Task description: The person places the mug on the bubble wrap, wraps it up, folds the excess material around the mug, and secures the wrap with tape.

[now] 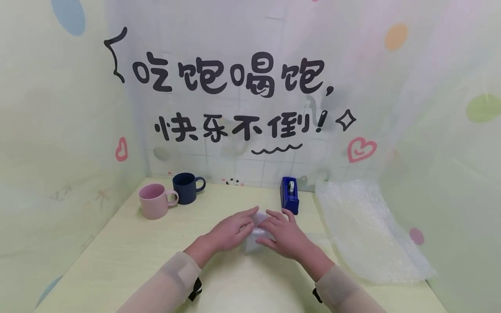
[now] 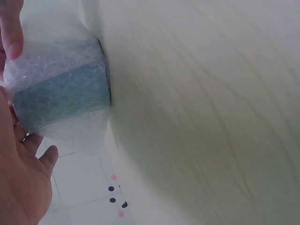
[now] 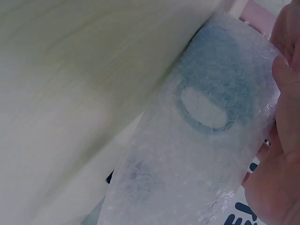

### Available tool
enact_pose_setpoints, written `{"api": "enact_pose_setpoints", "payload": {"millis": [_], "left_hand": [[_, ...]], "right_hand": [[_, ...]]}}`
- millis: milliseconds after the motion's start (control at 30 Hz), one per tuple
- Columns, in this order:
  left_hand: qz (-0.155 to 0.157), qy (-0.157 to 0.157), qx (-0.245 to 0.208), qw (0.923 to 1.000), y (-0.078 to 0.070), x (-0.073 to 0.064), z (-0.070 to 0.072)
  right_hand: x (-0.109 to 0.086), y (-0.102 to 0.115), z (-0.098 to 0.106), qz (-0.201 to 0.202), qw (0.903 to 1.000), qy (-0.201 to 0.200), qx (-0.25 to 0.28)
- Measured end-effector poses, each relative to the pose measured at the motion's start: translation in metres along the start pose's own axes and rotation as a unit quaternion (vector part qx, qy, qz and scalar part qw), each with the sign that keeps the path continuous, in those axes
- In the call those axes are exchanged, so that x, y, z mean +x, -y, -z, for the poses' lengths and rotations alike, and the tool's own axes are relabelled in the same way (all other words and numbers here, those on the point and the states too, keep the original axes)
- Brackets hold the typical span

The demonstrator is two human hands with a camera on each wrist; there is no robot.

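A blue-green mug (image 2: 65, 93) stands on the table, covered in clear bubble wrap (image 1: 253, 247). Its handle (image 3: 211, 129) shows through the wrap in the right wrist view, where loose wrap (image 3: 183, 173) extends past it. At the mug's upper end, my left hand (image 1: 231, 230) touches the wrap from the left, its index finger extended. From the right, my right hand (image 1: 287, 237) rests spread, slightly bent fingers on the upper wrap, with the thumb (image 3: 282, 72) nearer me. Parts of both hands' fingertips are hidden behind the wrapped mug in the wrist views.
A pink mug (image 1: 153, 203) and a dark blue mug (image 1: 185, 189) stand at the back left. Behind my right hand sits a blue tape dispenser (image 1: 289, 198). A large bubble wrap sheet (image 1: 368, 234) lies along the right edge. Printed curtains surround the table (image 1: 129, 252).
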State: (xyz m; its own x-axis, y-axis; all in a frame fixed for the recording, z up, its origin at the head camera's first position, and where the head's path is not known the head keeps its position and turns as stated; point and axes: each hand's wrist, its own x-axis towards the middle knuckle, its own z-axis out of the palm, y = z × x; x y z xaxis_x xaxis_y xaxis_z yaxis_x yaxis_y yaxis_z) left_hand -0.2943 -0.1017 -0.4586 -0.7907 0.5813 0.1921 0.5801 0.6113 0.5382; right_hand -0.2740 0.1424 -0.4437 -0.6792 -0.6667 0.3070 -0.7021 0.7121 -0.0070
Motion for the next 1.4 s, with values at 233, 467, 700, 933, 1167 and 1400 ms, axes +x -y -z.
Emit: {"api": "enact_pose_setpoints", "payload": {"millis": [233, 467, 700, 933, 1167, 1400], "left_hand": [[0.008, -0.002, -0.011, 0.9999, 0.001, 0.001, -0.001], [-0.035, -0.045, 0.027, 0.998, 0.001, -0.006, 0.001], [-0.157, -0.142, 0.1, 0.9723, -0.002, -0.015, 0.003], [-0.15, -0.091, 0.106, 0.9787, -0.01, -0.018, 0.004], [-0.138, -0.083, 0.125, 0.9789, -0.014, -0.013, 0.006], [-0.14, -0.05, 0.129, 0.9804, -0.015, -0.006, 0.015]], "right_hand": [[0.013, 0.0, 0.004, -0.031, 0.9897, 0.069, 0.121], [0.018, -0.003, -0.003, -0.021, 0.9845, 0.076, 0.157], [0.019, 0.001, -0.002, -0.031, 0.985, 0.088, 0.145], [0.015, 0.004, 0.012, -0.056, 0.9735, 0.125, 0.183], [0.015, -0.014, 0.042, -0.046, 0.9804, 0.108, 0.158], [0.017, -0.027, 0.061, -0.024, 0.9678, 0.196, 0.157]]}}
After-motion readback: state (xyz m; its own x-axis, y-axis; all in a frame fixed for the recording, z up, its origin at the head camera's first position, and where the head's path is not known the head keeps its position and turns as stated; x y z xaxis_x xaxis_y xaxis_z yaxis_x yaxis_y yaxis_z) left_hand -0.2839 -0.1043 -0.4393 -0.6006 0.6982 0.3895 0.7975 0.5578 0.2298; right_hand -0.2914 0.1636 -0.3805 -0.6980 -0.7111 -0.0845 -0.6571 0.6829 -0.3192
